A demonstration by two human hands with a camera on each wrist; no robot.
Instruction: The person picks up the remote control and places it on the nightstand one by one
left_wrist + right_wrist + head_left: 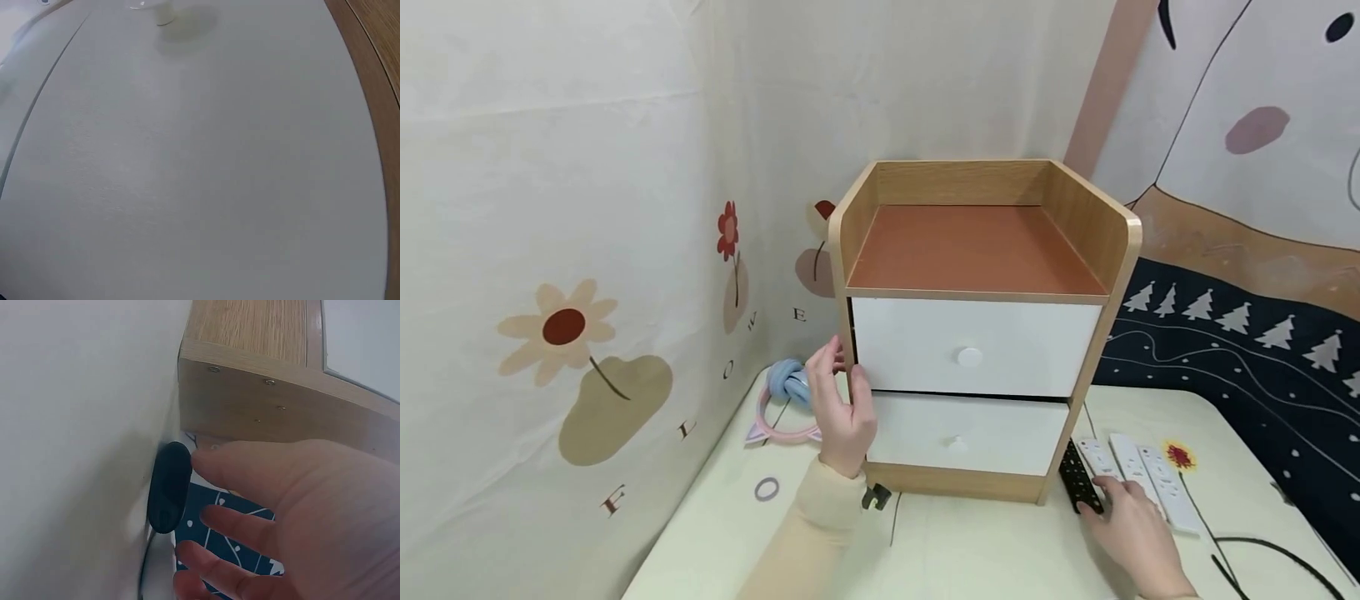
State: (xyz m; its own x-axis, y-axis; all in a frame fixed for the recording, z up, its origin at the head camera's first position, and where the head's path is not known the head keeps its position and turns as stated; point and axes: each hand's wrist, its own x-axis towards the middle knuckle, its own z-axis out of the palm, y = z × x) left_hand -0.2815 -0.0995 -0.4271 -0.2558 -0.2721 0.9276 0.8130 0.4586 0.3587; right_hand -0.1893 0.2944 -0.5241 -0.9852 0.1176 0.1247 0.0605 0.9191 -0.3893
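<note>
A wooden cabinet (992, 487) with two white drawers (910, 346) stands upright on the table. My left hand (844, 421) is at its left front edge, fingers beside the side panel and thumb in front; the fingers are relaxed. The left wrist view shows a white drawer front (206, 156) close up, without the hand. At the cabinet's right, my right hand (1131, 529) is at the near end of a black strip (1077, 479). In the right wrist view, the thumb of my right hand (294, 512) meets the black strip (169, 487), with the other fingers spread and apart from it.
Several white power strips (1168, 492) lie right of the black strip, near a black cable (1285, 550). Left of the cabinet are a blue bundle (787, 381), a pink headband (782, 435) and a small purple ring (767, 489). Patterned cloth (587, 108) hangs behind.
</note>
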